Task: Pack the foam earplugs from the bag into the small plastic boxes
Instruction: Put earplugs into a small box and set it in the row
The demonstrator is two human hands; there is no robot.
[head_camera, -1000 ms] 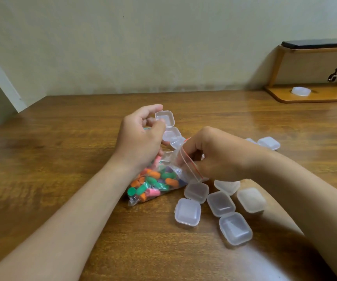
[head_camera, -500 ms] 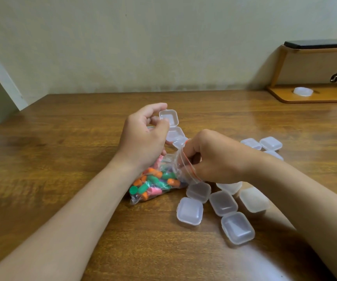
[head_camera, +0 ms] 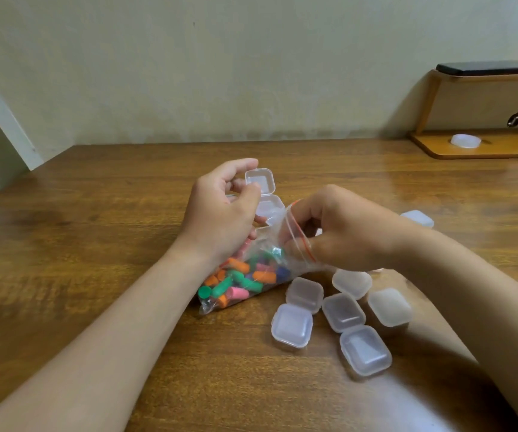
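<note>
A clear zip bag (head_camera: 245, 275) full of orange, green, pink and blue foam earplugs (head_camera: 239, 279) lies on the wooden table. My right hand (head_camera: 345, 229) grips the bag's red-lined mouth, fingers partly inside it. My left hand (head_camera: 223, 210) rests above the bag and holds an open small plastic box (head_camera: 262, 190), its lid raised. Several shut translucent boxes (head_camera: 342, 310) lie in a cluster in front of my right wrist; another box (head_camera: 416, 218) shows behind my right hand.
A wooden stand (head_camera: 482, 148) sits at the table's back right, with a white round object (head_camera: 465, 140) on its base and a dark flat item (head_camera: 491, 69) on top. A wall runs behind the table. Bare wood (head_camera: 80, 244) stretches to the left.
My right hand has lifted the bag's mouth slightly and pulled it wider. My left hand and its box have barely moved.
</note>
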